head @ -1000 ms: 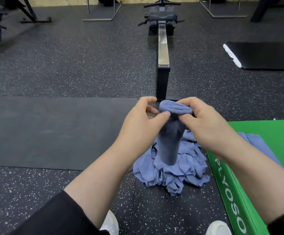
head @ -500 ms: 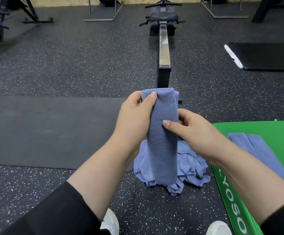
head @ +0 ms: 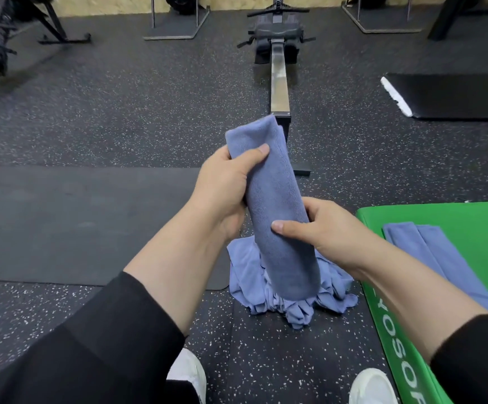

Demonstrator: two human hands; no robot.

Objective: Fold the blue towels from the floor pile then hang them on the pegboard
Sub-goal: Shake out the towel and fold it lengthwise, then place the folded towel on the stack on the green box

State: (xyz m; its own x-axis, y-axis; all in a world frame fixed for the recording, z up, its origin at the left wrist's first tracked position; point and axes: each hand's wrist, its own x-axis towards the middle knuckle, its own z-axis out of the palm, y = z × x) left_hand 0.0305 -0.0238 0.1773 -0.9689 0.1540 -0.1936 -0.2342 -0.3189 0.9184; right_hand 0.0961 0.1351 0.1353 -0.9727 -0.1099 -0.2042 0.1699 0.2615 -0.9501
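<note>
Folded blue towel point(head: 274, 205) held up off the floor as a long narrow strip, tilted, top end leaning away and to the left. Left hand point(head: 222, 193) clamped on the upper part, thumb point(head: 254, 154) pressed across the front face, fingers wrapped behind and out of sight. Right hand point(head: 321, 228) clamped lower down, thumb point(head: 287, 228) across the front, fingers curled round the far edge. Between the two grips, a smooth stretch of ribbed cloth; below the right grip, the rounded lower end hanging free.

Directly under that hanging end, on the speckled rubber floor point(head: 120, 118), the crumpled pile of blue towels point(head: 295, 307). Just right of the right grip, a green padded box point(head: 440, 228) with white lettering on its side, two folded blue towels point(head: 429, 252) lying side by side on top. Left of the left grip, a dark mat point(head: 76, 223) flat on the floor. Beyond the upper grip, a rowing machine point(head: 279, 68) with its metal rail running away. Far right, a black mat point(head: 455, 94) with a white edge. Black sleeves point(head: 105, 345) pushed up both forearms; white shoes point(head: 370, 386) at the bottom edge.
</note>
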